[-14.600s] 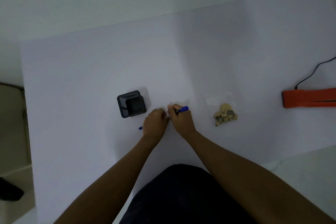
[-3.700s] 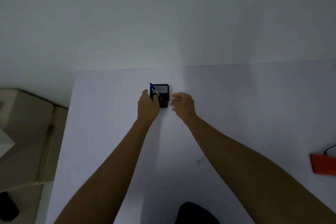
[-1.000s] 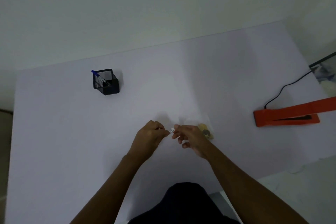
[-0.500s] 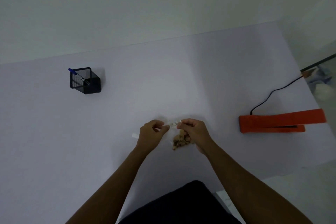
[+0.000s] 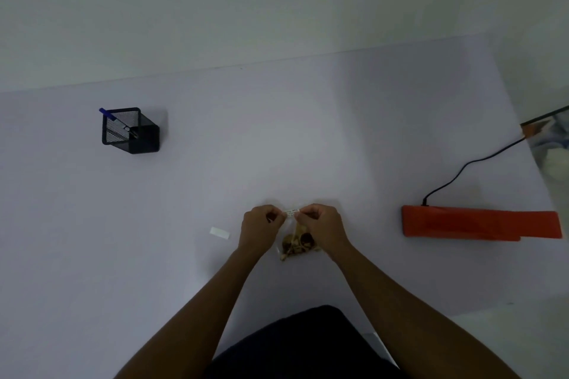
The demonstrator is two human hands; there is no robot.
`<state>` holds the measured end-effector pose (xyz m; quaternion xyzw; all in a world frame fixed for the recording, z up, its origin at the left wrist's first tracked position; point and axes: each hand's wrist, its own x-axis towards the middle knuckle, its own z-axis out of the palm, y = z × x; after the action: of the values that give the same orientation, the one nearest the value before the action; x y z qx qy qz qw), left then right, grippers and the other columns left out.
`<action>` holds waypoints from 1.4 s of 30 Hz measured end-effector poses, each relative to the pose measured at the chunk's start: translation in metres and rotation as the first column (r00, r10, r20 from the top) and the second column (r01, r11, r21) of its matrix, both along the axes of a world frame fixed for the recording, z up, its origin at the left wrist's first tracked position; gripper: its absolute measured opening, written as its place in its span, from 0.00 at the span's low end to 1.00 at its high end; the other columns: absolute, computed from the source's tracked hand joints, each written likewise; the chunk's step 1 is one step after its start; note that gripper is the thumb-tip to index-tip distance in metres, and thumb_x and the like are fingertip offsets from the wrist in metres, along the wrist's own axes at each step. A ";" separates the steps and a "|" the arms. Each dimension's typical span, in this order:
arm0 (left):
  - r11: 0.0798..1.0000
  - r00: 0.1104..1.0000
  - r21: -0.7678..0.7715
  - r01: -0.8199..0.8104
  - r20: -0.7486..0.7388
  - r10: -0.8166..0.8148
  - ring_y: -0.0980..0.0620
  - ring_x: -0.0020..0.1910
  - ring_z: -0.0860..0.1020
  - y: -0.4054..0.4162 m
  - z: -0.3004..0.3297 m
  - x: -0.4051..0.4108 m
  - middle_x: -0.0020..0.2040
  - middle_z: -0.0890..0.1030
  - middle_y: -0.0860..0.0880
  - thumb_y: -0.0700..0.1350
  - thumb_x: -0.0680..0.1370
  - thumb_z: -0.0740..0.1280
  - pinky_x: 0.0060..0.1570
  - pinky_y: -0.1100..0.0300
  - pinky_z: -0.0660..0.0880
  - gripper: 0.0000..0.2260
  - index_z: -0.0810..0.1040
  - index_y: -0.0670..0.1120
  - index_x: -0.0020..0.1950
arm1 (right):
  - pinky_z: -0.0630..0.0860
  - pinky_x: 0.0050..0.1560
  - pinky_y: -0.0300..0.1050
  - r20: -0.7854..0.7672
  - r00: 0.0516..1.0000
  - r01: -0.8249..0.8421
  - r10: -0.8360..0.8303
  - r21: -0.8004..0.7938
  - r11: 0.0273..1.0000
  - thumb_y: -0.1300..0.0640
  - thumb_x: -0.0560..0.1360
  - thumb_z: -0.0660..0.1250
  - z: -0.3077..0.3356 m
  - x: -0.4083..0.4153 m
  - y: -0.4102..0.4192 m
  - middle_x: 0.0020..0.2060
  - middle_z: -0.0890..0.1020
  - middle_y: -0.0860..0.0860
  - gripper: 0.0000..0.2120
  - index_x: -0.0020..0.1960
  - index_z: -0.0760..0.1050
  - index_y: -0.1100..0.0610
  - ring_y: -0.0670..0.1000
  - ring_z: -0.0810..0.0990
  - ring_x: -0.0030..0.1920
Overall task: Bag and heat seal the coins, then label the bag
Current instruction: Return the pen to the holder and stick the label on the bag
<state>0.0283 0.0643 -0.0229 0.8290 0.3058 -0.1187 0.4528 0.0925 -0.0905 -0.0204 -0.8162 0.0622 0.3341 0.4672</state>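
Both hands, left [image 5: 261, 226] and right [image 5: 320, 224], pinch the label [image 5: 292, 212] taut (bag [image 5: 296, 242] below); it should go down flat, smoothed end to end.

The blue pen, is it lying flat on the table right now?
No, the blue pen stands tilted inside the black mesh holder.

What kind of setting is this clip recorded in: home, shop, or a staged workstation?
Most likely a staged workstation, not a shop. A plain white table stands against a bare wall and carries only an orange heat sealer with its cord, a black mesh pen holder, and the bag of coins held in both hands.
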 end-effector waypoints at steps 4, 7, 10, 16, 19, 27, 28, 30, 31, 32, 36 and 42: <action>0.998 0.996 0.033 0.049 -0.075 -0.046 0.56 0.30 0.76 0.000 -0.009 0.004 0.31 0.80 0.51 0.48 0.75 0.70 0.32 0.64 0.70 0.11 0.79 0.45 0.34 | 0.75 0.38 0.35 0.130 0.979 -0.145 0.160 -0.118 0.982 0.54 0.74 0.73 -0.008 0.005 0.001 0.35 0.84 0.48 0.07 0.43 0.83 0.58 0.43 0.80 0.35; 0.998 0.993 0.045 0.054 -0.111 -0.049 0.54 0.32 0.79 -0.001 -0.011 0.006 0.31 0.81 0.51 0.47 0.74 0.70 0.33 0.63 0.72 0.10 0.81 0.45 0.35 | 0.73 0.36 0.33 0.161 0.959 -0.204 0.233 -0.174 0.963 0.54 0.75 0.72 -0.011 0.007 0.002 0.34 0.82 0.48 0.07 0.41 0.81 0.57 0.42 0.78 0.34; 0.997 0.992 0.066 0.049 -0.117 -0.041 0.54 0.31 0.78 -0.003 -0.011 0.008 0.30 0.80 0.51 0.47 0.74 0.69 0.32 0.62 0.73 0.09 0.80 0.46 0.34 | 0.76 0.37 0.37 0.131 0.959 -0.225 0.253 -0.196 0.955 0.55 0.74 0.72 -0.012 0.009 0.003 0.35 0.83 0.50 0.08 0.40 0.80 0.58 0.46 0.80 0.35; 0.995 0.991 0.079 0.067 -0.121 -0.058 0.56 0.32 0.79 -0.005 -0.011 0.011 0.32 0.81 0.53 0.48 0.74 0.69 0.35 0.60 0.76 0.08 0.80 0.47 0.36 | 0.78 0.36 0.46 0.092 0.959 -0.241 0.267 -0.228 0.943 0.58 0.71 0.70 -0.017 0.012 0.005 0.32 0.81 0.53 0.08 0.35 0.76 0.58 0.47 0.76 0.32; 0.994 0.989 0.077 0.083 -0.128 -0.073 0.57 0.31 0.79 -0.005 -0.012 0.010 0.31 0.81 0.53 0.48 0.73 0.70 0.35 0.59 0.78 0.07 0.81 0.49 0.35 | 0.78 0.35 0.50 0.076 0.960 -0.245 0.270 -0.247 0.938 0.60 0.70 0.69 -0.017 0.012 0.006 0.33 0.81 0.57 0.07 0.36 0.76 0.63 0.48 0.75 0.31; 0.991 0.986 0.099 0.092 -0.148 -0.077 0.54 0.32 0.79 -0.006 -0.010 0.009 0.31 0.80 0.52 0.48 0.71 0.69 0.35 0.55 0.78 0.07 0.80 0.48 0.34 | 0.69 0.30 0.45 0.056 0.963 -0.240 0.265 -0.277 0.930 0.61 0.69 0.68 -0.009 0.011 0.012 0.27 0.73 0.51 0.12 0.31 0.67 0.56 0.47 0.70 0.28; 0.991 0.987 0.101 0.092 -0.144 -0.077 0.54 0.32 0.79 -0.007 -0.010 0.009 0.31 0.80 0.52 0.48 0.71 0.69 0.35 0.55 0.78 0.07 0.79 0.48 0.34 | 0.69 0.29 0.44 0.054 0.962 -0.240 0.266 -0.287 0.927 0.60 0.69 0.68 -0.008 0.011 0.013 0.27 0.72 0.49 0.13 0.30 0.67 0.55 0.47 0.69 0.27; 0.990 0.988 0.104 0.094 -0.136 -0.079 0.54 0.32 0.79 -0.007 -0.009 0.009 0.32 0.80 0.52 0.48 0.71 0.69 0.35 0.55 0.78 0.07 0.80 0.48 0.34 | 0.66 0.28 0.40 0.051 0.963 -0.236 0.263 -0.304 0.923 0.61 0.69 0.69 -0.006 0.011 0.014 0.26 0.71 0.48 0.15 0.29 0.65 0.54 0.46 0.68 0.26; 0.990 0.988 0.105 0.095 -0.134 -0.080 0.55 0.32 0.79 -0.008 -0.009 0.009 0.32 0.80 0.52 0.48 0.72 0.69 0.35 0.56 0.78 0.07 0.80 0.48 0.34 | 0.65 0.28 0.40 0.048 0.965 -0.232 0.259 -0.311 0.922 0.61 0.69 0.69 -0.006 0.011 0.014 0.26 0.71 0.47 0.16 0.29 0.64 0.53 0.45 0.68 0.26; 0.990 0.988 0.106 0.095 -0.133 -0.080 0.56 0.32 0.79 -0.008 -0.010 0.009 0.32 0.80 0.53 0.48 0.72 0.70 0.36 0.57 0.78 0.07 0.80 0.49 0.35 | 0.65 0.27 0.39 0.049 0.965 -0.229 0.257 -0.318 0.920 0.60 0.69 0.69 -0.006 0.011 0.014 0.26 0.71 0.47 0.17 0.28 0.64 0.52 0.45 0.69 0.26; 0.988 0.988 0.113 0.103 -0.130 -0.088 0.57 0.32 0.78 -0.009 -0.010 0.007 0.32 0.80 0.54 0.49 0.72 0.70 0.36 0.58 0.79 0.07 0.80 0.50 0.34 | 0.78 0.32 0.48 0.042 0.966 -0.223 0.255 -0.366 0.904 0.58 0.69 0.73 -0.009 0.012 0.016 0.30 0.80 0.55 0.11 0.32 0.74 0.59 0.52 0.80 0.31; 0.990 0.988 0.112 0.089 -0.134 -0.073 0.55 0.32 0.78 -0.009 -0.008 0.009 0.32 0.80 0.53 0.48 0.72 0.71 0.35 0.57 0.79 0.07 0.79 0.48 0.35 | 0.79 0.38 0.45 0.052 0.983 -0.151 0.177 -0.326 0.933 0.64 0.69 0.70 -0.015 0.016 0.012 0.37 0.80 0.51 0.05 0.39 0.75 0.58 0.51 0.80 0.38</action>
<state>0.0369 0.0550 -0.0311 0.8567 0.3070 -0.1722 0.3772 0.1090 -0.0782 -0.0352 -0.8965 0.0284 0.3240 0.3010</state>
